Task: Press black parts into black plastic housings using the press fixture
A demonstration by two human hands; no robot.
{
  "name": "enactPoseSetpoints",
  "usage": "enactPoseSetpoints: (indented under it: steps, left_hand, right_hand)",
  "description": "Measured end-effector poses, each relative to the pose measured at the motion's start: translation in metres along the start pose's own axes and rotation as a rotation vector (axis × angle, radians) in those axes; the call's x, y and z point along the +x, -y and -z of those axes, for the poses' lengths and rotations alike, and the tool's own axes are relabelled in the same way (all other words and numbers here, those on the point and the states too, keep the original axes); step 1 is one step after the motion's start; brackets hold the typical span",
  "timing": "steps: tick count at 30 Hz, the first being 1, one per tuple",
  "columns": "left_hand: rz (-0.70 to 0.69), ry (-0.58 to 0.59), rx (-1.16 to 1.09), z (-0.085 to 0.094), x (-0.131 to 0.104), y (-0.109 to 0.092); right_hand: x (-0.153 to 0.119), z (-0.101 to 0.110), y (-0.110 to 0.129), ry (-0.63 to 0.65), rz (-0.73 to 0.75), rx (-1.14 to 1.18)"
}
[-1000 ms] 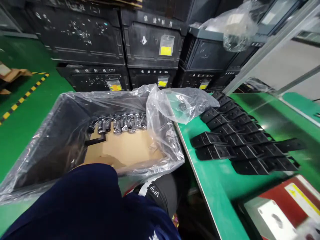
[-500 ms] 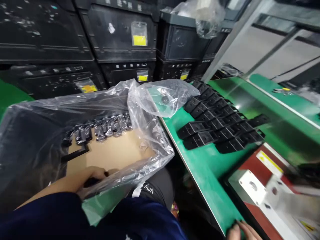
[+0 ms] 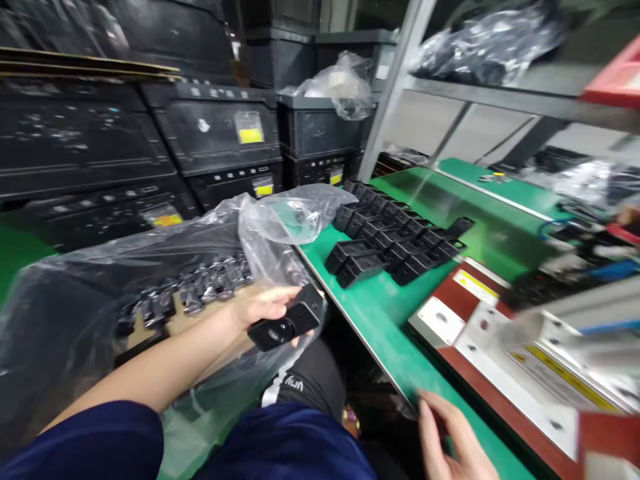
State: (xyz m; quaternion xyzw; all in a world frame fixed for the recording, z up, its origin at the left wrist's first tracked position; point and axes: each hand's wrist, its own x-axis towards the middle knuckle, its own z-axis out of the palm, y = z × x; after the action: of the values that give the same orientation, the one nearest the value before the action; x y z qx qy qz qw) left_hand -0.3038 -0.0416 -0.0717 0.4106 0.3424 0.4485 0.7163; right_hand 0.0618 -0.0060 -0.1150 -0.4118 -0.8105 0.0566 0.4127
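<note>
A black plastic housing [image 3: 290, 319], with a ribbed face and a round opening in its middle, is gripped in my left hand [image 3: 273, 308]. It is held tilted above the right rim of the plastic-lined bin [image 3: 65, 267]. Inside the bin, several bagged black parts [image 3: 210, 283] lie in a row on brown cardboard [image 3: 183, 323]. My right hand [image 3: 450, 433] is by the near edge of the green table [image 3: 367, 313], thumb and finger pinched together. A small dark blur shows at its fingertips, too smeared to name.
Rows of similar black housings [image 3: 395, 230] stand on the green table. To their right is a red and metal fixture [image 3: 493, 347] with warning labels. Stacked black crates [image 3: 220, 127] line the back, beside a grey metal post [image 3: 395, 87].
My left hand has risen out of the bin and moved right with the black housing. My right hand has shifted left and up along the table edge. The camera view has turned.
</note>
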Motion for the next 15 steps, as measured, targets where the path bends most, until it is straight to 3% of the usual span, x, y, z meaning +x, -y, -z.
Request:
enactPoseSetpoints:
  steps: [3,6,11,15]
  left_hand:
    - [-0.095,0.263,-0.118,-0.048,0.03,0.017]
    - [-0.122,0.403,-0.168,-0.084,0.053,0.037]
    - [-0.181,0.425,-0.072,-0.122,0.075,0.066]
    - [-0.185,0.376,0.126,-0.137,0.081,0.069]
  right_hand:
    - [0.004,0.012,0.024,0.02,-0.043,0.193]
    - [0.001,0.027,0.043,0.072,-0.142,0.329]
    - [-0.019,0.047,0.056,0.106,-0.197,0.459]
    - [-0.036,0.053,0.054,0.046,-0.223,0.434]
